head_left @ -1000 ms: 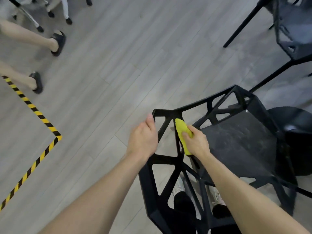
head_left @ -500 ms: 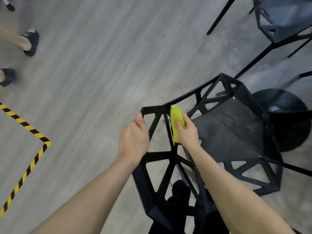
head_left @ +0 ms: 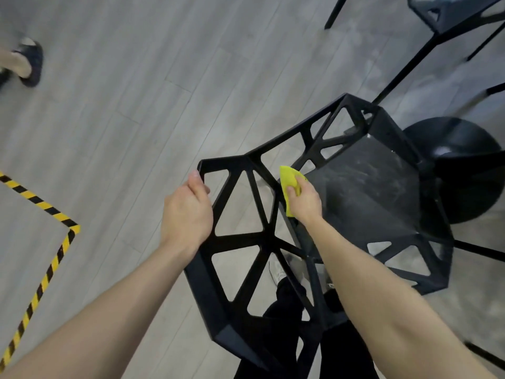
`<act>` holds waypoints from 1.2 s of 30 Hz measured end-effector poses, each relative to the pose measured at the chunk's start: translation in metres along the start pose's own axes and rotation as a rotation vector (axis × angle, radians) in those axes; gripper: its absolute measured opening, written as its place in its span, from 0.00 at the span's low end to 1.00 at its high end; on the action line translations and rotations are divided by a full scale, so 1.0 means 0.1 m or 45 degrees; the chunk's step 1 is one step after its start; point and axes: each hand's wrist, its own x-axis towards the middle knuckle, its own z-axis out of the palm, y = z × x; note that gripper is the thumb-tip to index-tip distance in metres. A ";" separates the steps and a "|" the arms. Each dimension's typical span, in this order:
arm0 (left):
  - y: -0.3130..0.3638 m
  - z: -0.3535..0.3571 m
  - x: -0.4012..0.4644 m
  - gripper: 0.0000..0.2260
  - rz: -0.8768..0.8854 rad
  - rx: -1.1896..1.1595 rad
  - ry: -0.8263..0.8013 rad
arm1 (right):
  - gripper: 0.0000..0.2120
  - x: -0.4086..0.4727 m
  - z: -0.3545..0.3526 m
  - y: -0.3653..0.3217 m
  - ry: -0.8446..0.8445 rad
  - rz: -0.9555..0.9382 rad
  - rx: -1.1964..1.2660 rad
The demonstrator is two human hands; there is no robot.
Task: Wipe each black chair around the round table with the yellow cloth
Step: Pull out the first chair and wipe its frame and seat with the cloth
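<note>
Chair in hand: black chair [head_left: 363,192], lattice backrest nearest the wearer, dusty seat beyond.
Left hand [head_left: 187,212]: fingers curled over the backrest's top-left edge, steadying it.
Right hand [head_left: 304,199]: fingers pinch the yellow cloth [head_left: 288,184] against the inner face of the backrest, at its right strut.
Change: the cloth has shifted from the central strut toward the seat side over the last second.
Meaning: backrest wiping under way; seat apparently still due.
Second chair [head_left: 448,12]: well beyond, top right.
Floor tape [head_left: 41,258]: left of the chair.
</note>
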 end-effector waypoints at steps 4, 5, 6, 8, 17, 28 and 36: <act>-0.01 -0.02 0.01 0.30 0.002 0.007 0.003 | 0.23 -0.02 0.35 -0.06 -0.240 0.016 -0.114; -0.01 -0.02 0.01 0.30 -0.005 -0.001 0.003 | 0.23 -0.20 0.34 0.02 -0.300 -0.023 -0.127; -0.01 -0.03 0.00 0.30 -0.019 -0.021 0.003 | 0.24 -0.39 0.28 0.10 -0.376 -0.050 -0.146; -0.01 -0.03 -0.01 0.32 -0.056 -0.062 -0.015 | 0.25 -0.57 0.09 0.28 -0.541 -0.038 -0.187; -0.08 -0.03 0.02 0.31 -0.127 -0.073 -0.004 | 0.27 -0.15 0.38 0.24 -0.370 0.043 -0.016; -0.11 0.05 0.06 0.34 -0.088 0.030 0.052 | 0.18 -0.04 0.15 -0.56 0.042 -0.638 0.236; -0.07 0.05 0.08 0.36 -0.099 0.045 0.060 | 0.19 0.17 -0.09 -0.18 0.032 -0.306 0.236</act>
